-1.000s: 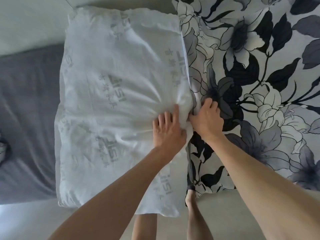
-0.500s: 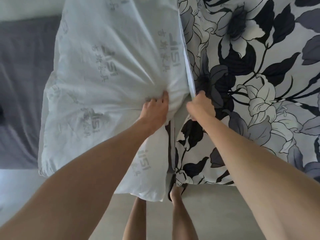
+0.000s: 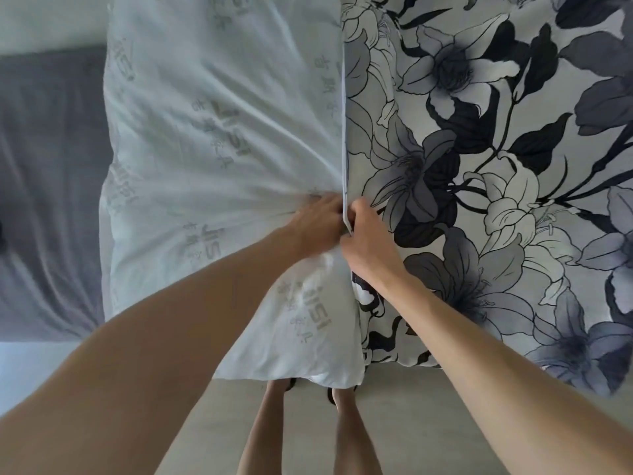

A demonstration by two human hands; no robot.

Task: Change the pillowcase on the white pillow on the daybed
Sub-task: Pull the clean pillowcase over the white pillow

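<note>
While both arms reached in from 6 o'clock, the two hands met at frame centre, right on the seam between pillow and case. Left hand (image 3: 317, 219) had its fingers curled into the white pillow (image 3: 205, 149), bunching the fabric so creases radiated out toward 9 and 11 o'clock. Right hand (image 3: 364, 240) was clamped on the open hem of the floral pillowcase (image 3: 479, 166), pinching the white edge strip (image 3: 343, 132) that ran straight up toward 12 o'clock. Hands sat just beside each other, knuckles near touching; couldn't tell if they actually made contact.

Pillow filled the 9 to 12 o'clock area, grey logo print visible, its lower corner hanging down at 6 o'clock. How much of it sat inside the case: couldn't tell. Pillowcase, black-and-grey flower pattern, covered the whole 1 to 5 o'clock side.

Grey sheet (image 3: 44, 200) on the daybed showed at 9 o'clock, behind the pillow. Person's bare legs (image 3: 267, 433) and pale floor (image 3: 411, 423) visible at 6 o'clock.
</note>
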